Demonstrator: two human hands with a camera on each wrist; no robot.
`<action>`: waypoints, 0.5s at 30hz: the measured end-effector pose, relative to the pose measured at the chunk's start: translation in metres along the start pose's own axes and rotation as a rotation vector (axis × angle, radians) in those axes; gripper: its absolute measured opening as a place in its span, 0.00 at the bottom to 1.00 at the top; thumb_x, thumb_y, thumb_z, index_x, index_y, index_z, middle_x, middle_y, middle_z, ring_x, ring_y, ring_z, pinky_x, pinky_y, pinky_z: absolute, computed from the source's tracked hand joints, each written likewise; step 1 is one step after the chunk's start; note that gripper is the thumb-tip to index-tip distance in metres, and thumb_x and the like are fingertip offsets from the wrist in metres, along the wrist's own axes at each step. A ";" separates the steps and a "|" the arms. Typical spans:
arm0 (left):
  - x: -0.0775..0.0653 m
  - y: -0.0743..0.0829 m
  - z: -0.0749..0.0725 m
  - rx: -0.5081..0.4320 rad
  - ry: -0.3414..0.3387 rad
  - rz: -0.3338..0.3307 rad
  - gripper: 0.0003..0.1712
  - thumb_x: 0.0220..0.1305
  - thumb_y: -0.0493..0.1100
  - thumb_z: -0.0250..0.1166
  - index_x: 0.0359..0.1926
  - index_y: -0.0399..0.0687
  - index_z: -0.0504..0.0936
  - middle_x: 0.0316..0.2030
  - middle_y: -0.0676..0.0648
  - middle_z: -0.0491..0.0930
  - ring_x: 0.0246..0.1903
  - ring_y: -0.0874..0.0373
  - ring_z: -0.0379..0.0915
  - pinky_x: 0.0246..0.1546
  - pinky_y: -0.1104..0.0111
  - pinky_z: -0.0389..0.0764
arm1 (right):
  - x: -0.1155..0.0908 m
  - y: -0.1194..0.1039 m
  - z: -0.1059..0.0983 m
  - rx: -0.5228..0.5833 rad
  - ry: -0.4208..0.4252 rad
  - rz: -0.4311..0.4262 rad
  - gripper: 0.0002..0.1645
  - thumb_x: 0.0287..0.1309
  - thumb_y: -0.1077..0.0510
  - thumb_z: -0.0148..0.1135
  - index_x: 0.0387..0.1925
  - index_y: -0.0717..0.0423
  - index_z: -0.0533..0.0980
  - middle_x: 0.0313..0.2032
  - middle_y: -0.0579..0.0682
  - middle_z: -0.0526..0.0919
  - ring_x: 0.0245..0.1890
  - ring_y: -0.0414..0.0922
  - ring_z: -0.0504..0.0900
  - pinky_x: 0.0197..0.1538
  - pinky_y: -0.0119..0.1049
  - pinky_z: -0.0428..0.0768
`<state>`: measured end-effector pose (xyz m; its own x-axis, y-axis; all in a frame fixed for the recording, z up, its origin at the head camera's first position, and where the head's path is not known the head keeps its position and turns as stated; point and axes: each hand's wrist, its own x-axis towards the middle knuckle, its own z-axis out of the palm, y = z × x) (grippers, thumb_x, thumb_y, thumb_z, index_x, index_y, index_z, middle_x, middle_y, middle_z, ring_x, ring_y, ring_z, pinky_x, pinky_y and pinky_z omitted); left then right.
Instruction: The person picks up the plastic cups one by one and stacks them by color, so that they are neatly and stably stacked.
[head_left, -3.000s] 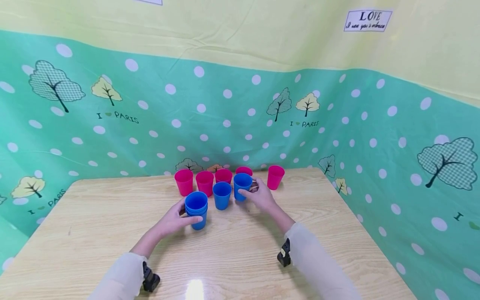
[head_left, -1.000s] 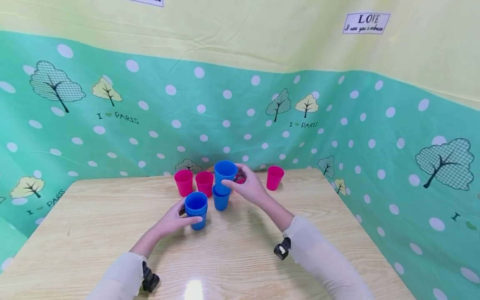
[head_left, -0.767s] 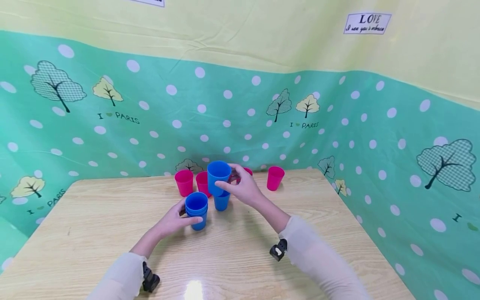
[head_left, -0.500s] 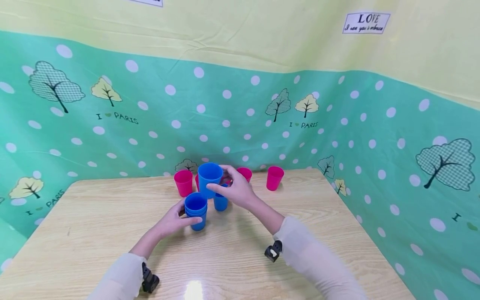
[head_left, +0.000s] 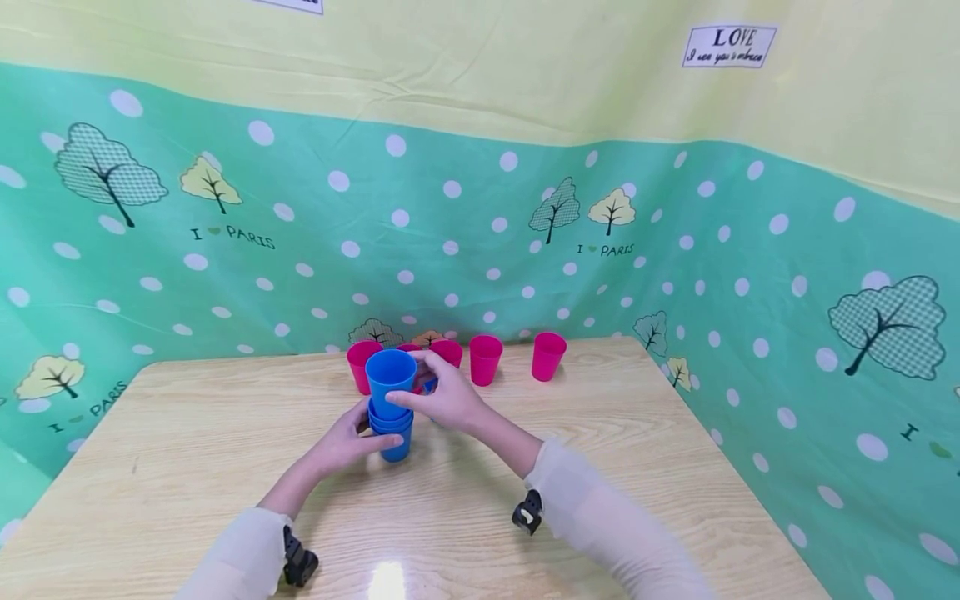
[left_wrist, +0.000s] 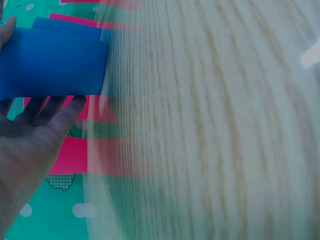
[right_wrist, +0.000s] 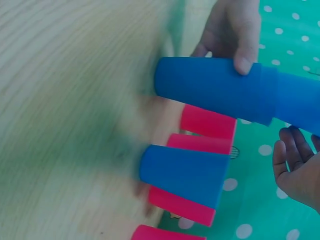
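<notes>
My left hand (head_left: pixel 347 443) grips a nested stack of blue cups (head_left: pixel 395 442) that stands on the wooden table, thumb across its front. Directly above, my right hand (head_left: pixel 447 395) holds another blue cup (head_left: pixel 391 379) by its side, its base entering the top of the stack. In the right wrist view this held cup (right_wrist: pixel 300 95) lines up with the stack (right_wrist: pixel 210 87), its lower end inside the rim. One more blue cup (right_wrist: pixel 185 172) stands apart on the table; in the head view the right hand mostly covers it.
Several pink cups stand in a row along the table's back edge, among them a left one (head_left: pixel 362 367), one right of centre (head_left: pixel 486 360) and one at the far right (head_left: pixel 549 357). A dotted green cloth (head_left: pixel 300 267) hangs behind the table (head_left: pixel 225 450).
My right hand has picked up a blue cup from the right, carried it left over the other blue cup and lowered it onto the stack. The left hand has stayed on the stack.
</notes>
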<state>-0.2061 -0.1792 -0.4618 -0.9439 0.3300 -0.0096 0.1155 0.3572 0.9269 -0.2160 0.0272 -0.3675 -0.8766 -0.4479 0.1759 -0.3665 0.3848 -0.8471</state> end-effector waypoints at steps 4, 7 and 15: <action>0.000 0.000 0.000 -0.001 0.001 0.008 0.43 0.56 0.52 0.67 0.69 0.56 0.56 0.65 0.42 0.65 0.63 0.39 0.61 0.61 0.45 0.67 | 0.000 0.005 0.004 -0.009 -0.012 -0.001 0.35 0.50 0.43 0.68 0.59 0.43 0.67 0.47 0.43 0.79 0.45 0.40 0.77 0.44 0.29 0.78; -0.001 0.001 0.000 -0.002 0.003 0.015 0.43 0.56 0.52 0.67 0.68 0.56 0.56 0.65 0.42 0.65 0.63 0.39 0.61 0.60 0.45 0.67 | -0.001 0.007 0.005 -0.015 -0.019 -0.001 0.35 0.49 0.43 0.68 0.58 0.43 0.67 0.47 0.43 0.79 0.46 0.41 0.77 0.44 0.29 0.78; -0.001 0.000 0.000 -0.006 0.002 0.034 0.43 0.56 0.51 0.67 0.69 0.55 0.56 0.65 0.41 0.64 0.63 0.38 0.61 0.60 0.45 0.67 | -0.002 0.011 0.006 -0.043 -0.034 0.015 0.35 0.50 0.42 0.68 0.58 0.44 0.67 0.48 0.42 0.78 0.47 0.41 0.77 0.48 0.34 0.79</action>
<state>-0.2054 -0.1796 -0.4616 -0.9401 0.3401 0.0232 0.1461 0.3404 0.9289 -0.2166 0.0271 -0.3805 -0.8713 -0.4686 0.1457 -0.3672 0.4256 -0.8270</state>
